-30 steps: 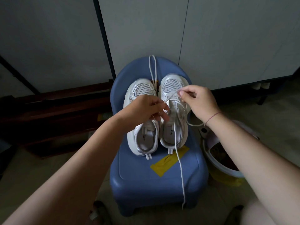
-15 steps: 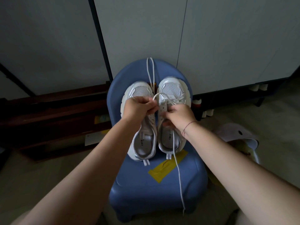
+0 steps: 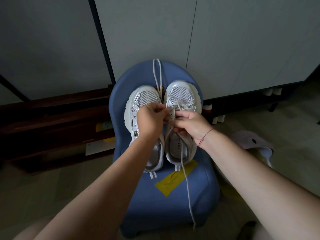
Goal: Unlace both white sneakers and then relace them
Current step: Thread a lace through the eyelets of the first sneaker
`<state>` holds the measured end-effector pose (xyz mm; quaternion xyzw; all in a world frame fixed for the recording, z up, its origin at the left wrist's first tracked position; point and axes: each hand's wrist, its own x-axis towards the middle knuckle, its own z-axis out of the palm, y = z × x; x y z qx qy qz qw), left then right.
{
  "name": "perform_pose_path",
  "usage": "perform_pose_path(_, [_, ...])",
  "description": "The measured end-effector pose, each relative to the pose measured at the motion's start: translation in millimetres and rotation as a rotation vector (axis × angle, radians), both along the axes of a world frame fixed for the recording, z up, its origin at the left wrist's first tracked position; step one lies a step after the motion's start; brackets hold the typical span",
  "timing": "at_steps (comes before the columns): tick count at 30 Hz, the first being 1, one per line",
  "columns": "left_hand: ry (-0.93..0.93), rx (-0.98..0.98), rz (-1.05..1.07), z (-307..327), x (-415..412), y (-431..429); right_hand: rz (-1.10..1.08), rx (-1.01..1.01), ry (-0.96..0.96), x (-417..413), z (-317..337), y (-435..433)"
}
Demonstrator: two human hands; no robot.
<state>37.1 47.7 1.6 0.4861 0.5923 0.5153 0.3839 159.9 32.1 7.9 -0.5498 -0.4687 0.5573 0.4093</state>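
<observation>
On blue chair (image 3: pixel 199 201), hands (image 3: pixel 150 121) (image 3: pixel 192 126) pinch lace (image 3: pixel 174 105) (insole (image 3: pixel 179 144): CECE).

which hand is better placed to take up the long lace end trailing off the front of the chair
The right hand, probably: the trailing lace runs out from just under it on the right sneaker, while the left hand is pinching a lace loop by the eyelets.

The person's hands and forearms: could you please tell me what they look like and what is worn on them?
The left forearm and right forearm are bare, with no sleeves in view. The right hand has a thin red string bracelet round its wrist. The left hand shows no ring, watch or glove.
</observation>
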Motion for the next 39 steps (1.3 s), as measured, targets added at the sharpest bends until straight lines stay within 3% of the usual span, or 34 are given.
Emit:
perform_pose_path(12, [0.175, 0.007, -0.058, -7.0, -5.3, 5.5, 0.014, -0.013, 0.039, 3.8, -2.9, 2.9])
perform_pose_path(22, [0.288, 0.064, -0.151, -0.4, -11.0, -0.9, -0.125, 0.046, 0.084, -2.8, -13.5, 6.5])
perform_pose_path(30, [0.407, 0.083, -0.243, -3.6, -12.8, -6.1, -0.102, 0.053, 0.008, -0.7, -7.2, 3.7])
perform_pose_path(35, [0.473, 0.147, -0.24, -2.4, -15.3, -10.1, 0.09, 0.159, -0.185, 9.9, -8.6, -1.9])
perform_pose_path(39, [0.482, 0.133, -0.245, 2.2, -18.2, -13.1, 0.334, 0.315, -0.572, 22.6, 2.6, -14.3])
